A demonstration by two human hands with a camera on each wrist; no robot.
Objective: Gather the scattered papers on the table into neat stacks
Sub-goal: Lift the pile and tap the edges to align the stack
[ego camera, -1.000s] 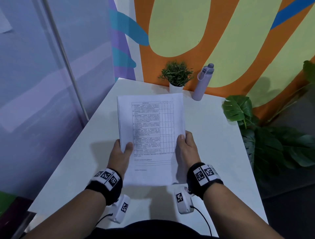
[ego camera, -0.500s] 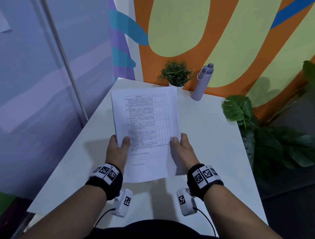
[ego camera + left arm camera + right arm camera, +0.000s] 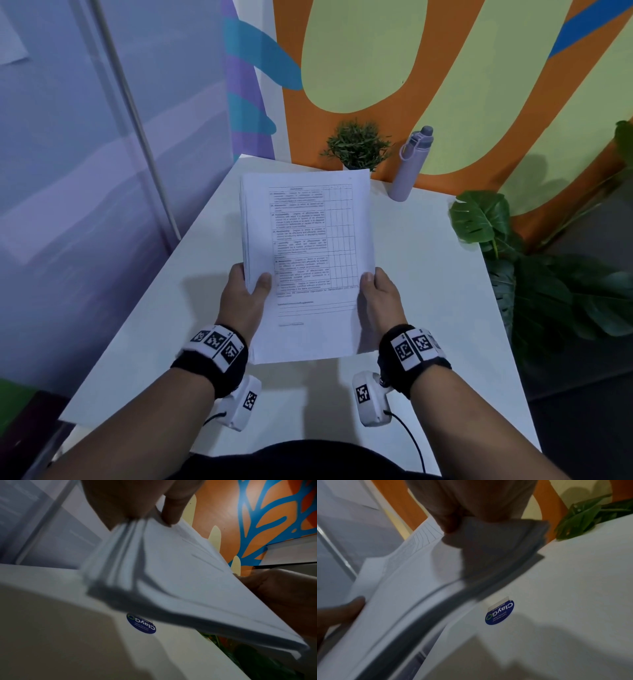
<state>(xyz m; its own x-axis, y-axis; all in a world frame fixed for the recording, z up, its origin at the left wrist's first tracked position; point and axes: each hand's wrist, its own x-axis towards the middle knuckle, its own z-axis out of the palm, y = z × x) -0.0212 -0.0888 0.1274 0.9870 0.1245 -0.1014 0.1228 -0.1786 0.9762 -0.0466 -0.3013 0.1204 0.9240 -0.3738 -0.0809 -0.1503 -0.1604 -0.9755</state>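
A stack of white printed papers [image 3: 308,260] with a table of text on its top sheet is held above the white table [image 3: 428,274], tilted up towards me. My left hand [image 3: 245,294] grips its lower left edge, thumb on top. My right hand [image 3: 376,298] grips the lower right edge the same way. From the left wrist the stack [image 3: 171,574] shows its layered edge under my fingers [image 3: 171,507]. In the right wrist view the sheets [image 3: 406,588] bend beneath my hand [image 3: 471,500]. No loose paper lies on the table.
A small potted plant [image 3: 358,144] and a lilac bottle [image 3: 409,164] stand at the table's far edge by the painted wall. Large green leaves [image 3: 479,219] reach in at the right edge. A round blue sticker [image 3: 500,613] sits on the tabletop under the stack.
Both hands have lifted the stack off the table and tipped its far end up. The stack shifted slightly left, then back to the middle.
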